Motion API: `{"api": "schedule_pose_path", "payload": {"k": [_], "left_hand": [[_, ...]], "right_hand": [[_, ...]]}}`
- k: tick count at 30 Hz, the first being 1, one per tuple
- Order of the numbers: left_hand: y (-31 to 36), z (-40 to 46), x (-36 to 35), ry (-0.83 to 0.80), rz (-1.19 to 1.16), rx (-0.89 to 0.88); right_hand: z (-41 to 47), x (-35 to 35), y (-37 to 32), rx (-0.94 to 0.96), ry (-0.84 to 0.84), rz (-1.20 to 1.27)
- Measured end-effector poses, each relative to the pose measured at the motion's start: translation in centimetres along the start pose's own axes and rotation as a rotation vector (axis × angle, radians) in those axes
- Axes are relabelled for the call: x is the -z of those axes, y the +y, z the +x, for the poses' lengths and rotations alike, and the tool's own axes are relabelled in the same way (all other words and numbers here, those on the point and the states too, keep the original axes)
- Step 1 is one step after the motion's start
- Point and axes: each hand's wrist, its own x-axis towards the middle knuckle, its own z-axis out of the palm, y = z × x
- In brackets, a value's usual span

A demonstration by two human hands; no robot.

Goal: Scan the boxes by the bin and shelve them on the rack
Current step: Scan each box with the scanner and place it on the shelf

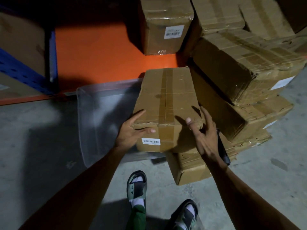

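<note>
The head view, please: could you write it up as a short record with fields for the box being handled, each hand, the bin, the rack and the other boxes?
box in hand: taped cardboard box, barcode label on its near end
left hand: left hand holds the box's near left corner
right hand: right hand open, fingers spread at the near right corner
bin: clear plastic bin on the concrete floor, left of the box
rack: orange shelf carries one labelled box
other boxes: stack of cardboard boxes at right
</note>
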Motion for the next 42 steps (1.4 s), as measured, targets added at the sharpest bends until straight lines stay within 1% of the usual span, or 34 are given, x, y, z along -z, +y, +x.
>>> {"api": "schedule_pose_path", "payload": {"k": [5,7,9,11,16,19,21,24,26,29,32,37,42], "left_hand": [[-0.5,1.3,-0.1,0.009,-0.059,-0.037],[-0.4,1.5,-1.0,0.065,-0.074,-0.047],[-0.1,1.4,-1.6,0.162,-0.117,0.01],[0.3,1.5,-2.0,0.215,-0.175,0.032],[2.5,1.6,-2.6,0.235,-0.204,0.023],[4.9,0.5,-2.7,0.26,-0.236,0.028],[7.0,-1.1,-2.8,0.279,-0.254,0.031],[10.7,-4.8,-2.6,0.285,-0.277,0.011],[13.5,-7.8,-2.5,0.265,-0.258,-0.014],[18.5,-12.3,-3.0,0.277,-0.207,-0.082],[23.5,-17.1,-3.7,0.262,-0.17,-0.154],[31.8,-26.0,-5.4,0.268,-0.051,-0.262],[39.9,-34.1,-7.0,0.295,-0.029,-0.405]], "right_hand": [[2.2,-0.9,0.3,-0.01,-0.014,0.099],[2.3,-1.1,0.6,-0.01,-0.004,0.138],[2.1,-1.7,0.5,-0.009,0.038,0.204],[2.2,-2.0,0.1,0.003,0.084,0.237],[2.7,-0.8,-1.6,0.028,0.127,0.246],[2.0,0.7,-3.7,0.018,0.117,0.253],[0.7,2.0,-5.0,-0.004,0.124,0.27],[-2.7,4.3,-7.1,0.01,0.146,0.28],[-5.5,6.1,-8.8,0.013,0.165,0.295],[-9.7,9.7,-11.7,0.042,0.195,0.338],[-14.5,13.7,-14.4,0.11,0.194,0.394],[-23.2,21.4,-19.2,0.229,0.264,0.451],[-30.1,28.5,-23.8,0.382,0.269,0.466]]}}
